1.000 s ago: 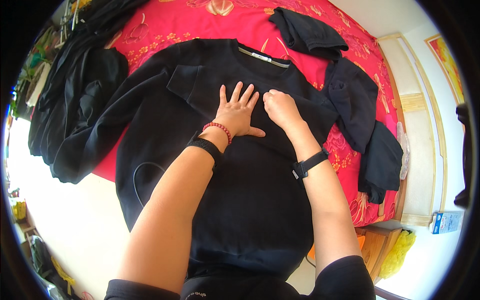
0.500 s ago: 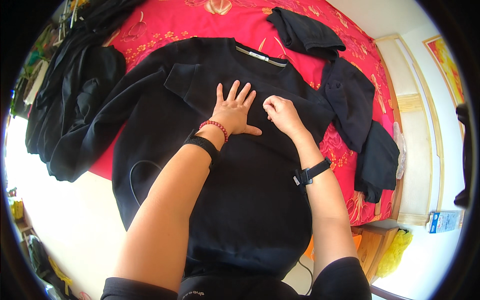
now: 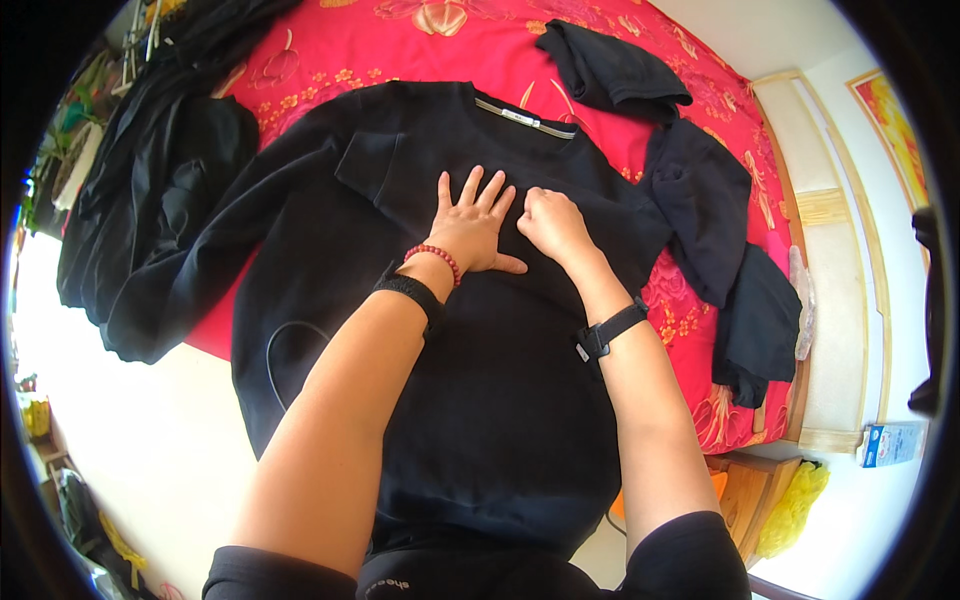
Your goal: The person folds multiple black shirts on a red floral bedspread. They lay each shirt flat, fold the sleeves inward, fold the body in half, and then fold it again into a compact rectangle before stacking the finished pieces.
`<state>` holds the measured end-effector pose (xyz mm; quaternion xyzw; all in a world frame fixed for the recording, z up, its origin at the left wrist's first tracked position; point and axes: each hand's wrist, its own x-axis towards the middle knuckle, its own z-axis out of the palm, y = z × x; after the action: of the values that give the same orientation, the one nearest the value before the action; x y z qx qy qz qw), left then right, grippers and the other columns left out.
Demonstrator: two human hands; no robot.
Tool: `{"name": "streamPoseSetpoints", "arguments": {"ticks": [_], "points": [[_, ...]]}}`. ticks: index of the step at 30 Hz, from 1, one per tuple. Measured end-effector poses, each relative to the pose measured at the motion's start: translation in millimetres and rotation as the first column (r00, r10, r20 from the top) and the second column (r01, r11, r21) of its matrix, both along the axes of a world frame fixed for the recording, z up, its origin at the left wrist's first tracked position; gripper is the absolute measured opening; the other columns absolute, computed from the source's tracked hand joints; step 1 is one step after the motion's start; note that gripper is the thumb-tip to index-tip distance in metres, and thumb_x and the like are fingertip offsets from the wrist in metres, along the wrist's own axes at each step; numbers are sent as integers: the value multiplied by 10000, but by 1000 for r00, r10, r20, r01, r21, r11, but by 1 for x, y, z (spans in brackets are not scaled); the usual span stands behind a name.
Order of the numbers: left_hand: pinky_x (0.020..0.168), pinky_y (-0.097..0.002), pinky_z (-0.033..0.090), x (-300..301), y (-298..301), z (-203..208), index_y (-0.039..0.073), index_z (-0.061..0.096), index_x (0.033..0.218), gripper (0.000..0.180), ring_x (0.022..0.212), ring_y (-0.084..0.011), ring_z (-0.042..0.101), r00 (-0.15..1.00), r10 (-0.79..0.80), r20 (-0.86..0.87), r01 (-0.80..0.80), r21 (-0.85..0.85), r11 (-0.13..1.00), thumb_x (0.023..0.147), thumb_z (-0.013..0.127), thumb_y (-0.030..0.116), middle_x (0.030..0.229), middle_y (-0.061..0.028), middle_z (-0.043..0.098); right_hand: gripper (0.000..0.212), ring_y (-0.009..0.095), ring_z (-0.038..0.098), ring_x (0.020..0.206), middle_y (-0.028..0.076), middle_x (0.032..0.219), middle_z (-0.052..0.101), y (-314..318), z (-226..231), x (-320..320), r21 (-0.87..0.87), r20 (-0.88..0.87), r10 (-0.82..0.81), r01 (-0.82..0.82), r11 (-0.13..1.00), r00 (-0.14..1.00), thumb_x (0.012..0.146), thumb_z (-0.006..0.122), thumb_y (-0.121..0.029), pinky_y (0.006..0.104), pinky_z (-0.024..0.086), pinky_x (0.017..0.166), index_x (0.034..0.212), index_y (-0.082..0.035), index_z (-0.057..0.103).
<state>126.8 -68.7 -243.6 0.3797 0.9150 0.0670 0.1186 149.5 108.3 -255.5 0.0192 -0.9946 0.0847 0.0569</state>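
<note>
A black long-sleeved sweatshirt [image 3: 480,350] lies spread over the bed, its collar away from me. One sleeve stretches out to the left. The other appears folded across the chest, with its cuff [image 3: 370,165] near the left shoulder. My left hand [image 3: 472,225] rests palm down on the chest, fingers spread. Just right of it, my right hand [image 3: 555,222] is closed and touches the cloth. Its fingertips are tucked under, so whatever they might pinch is hidden.
A red floral sheet [image 3: 330,70] covers the bed. Dark garments [image 3: 180,180] hang or lie at the left. A folded black garment [image 3: 615,75] and more dark clothing [image 3: 700,180] lie at the right. A yellow bag [image 3: 795,510] hangs beside a wooden cabinet [image 3: 745,495].
My right hand has shifted slightly left, closer to my left hand, and its fingers have curled further under. The left hand stays spread on the sweatshirt.
</note>
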Motion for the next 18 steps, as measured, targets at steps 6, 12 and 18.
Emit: {"name": "streamPoseSetpoints", "arguments": {"ticks": [6,12,18], "points": [[1198,-665,18,1,0,3,129,192,1620,1198,1567,-326,11,1000,10,3,-10,-8,1000,745,592,844,1698,-83,107,232,464,669,876,292,865,668,79,39,52,-160,22,-330,329,931,944,800,592,-183,518,541,802,866,36,629],[1198,-664,27,0,0,1,122,204,1617,1185,1567,-323,16,1000,10,-4,-10,7,1000,752,598,830,1698,-78,107,221,436,668,704,291,803,636,232,89,275,-91,193,-625,648,757,757,893,578,-162,491,518,628,849,54,565],[1194,-673,39,0,0,0,107,207,1614,1197,1566,-330,18,1000,11,-3,-11,6,1000,745,616,823,1696,-82,111,219,436,677,964,287,929,685,263,88,473,702,357,-719,336,627,596,904,591,-180,524,536,836,919,25,667]]}}
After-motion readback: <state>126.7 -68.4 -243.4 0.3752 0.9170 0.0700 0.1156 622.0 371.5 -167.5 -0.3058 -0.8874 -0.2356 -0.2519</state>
